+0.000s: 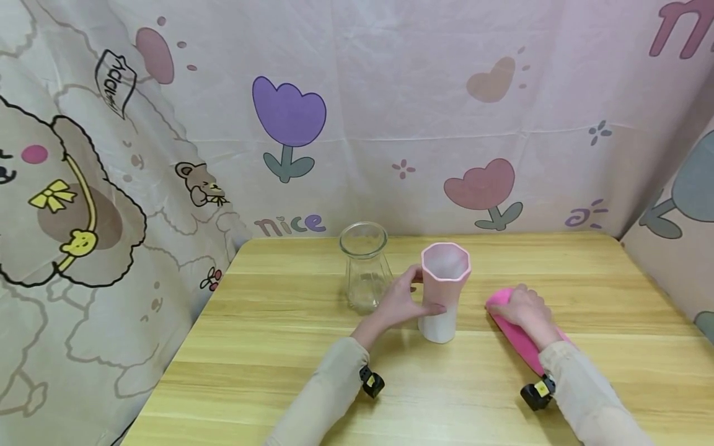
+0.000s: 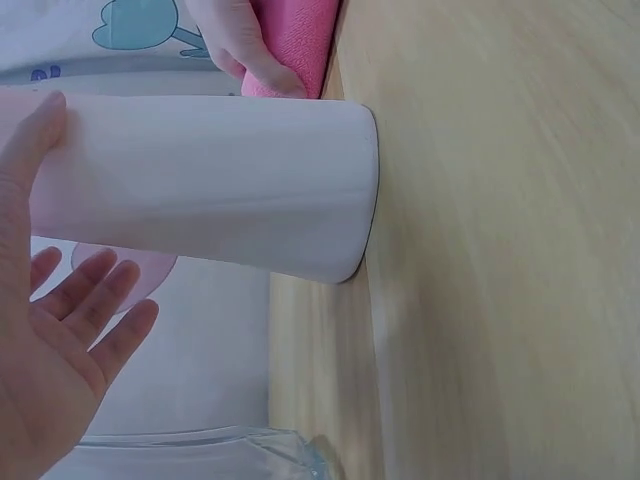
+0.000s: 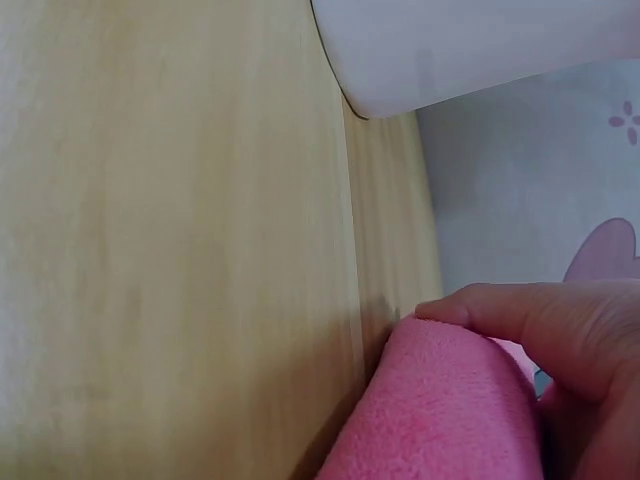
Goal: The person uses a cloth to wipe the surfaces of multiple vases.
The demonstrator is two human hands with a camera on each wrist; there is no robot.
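Note:
A tall vase (image 1: 439, 322), white below and pink toward its octagonal rim, stands upright on the table. My left hand (image 1: 398, 300) is at its left side. In the left wrist view, the left thumb (image 2: 35, 135) lies against the vase while the other fingers (image 2: 100, 300) spread out apart from its wall. To the right, my right hand (image 1: 527, 308) grips the far end of a folded pink plush cloth (image 1: 515, 341). Up close, the right thumb or finger presses on the cloth's top edge (image 3: 440, 345); part of the cloth is hidden under the forearm.
A clear glass vase (image 1: 365, 279) stands upright just behind and left of my left hand. The light wooden table (image 1: 251, 347) ends at a printed fabric backdrop (image 1: 362, 111) behind and at both sides.

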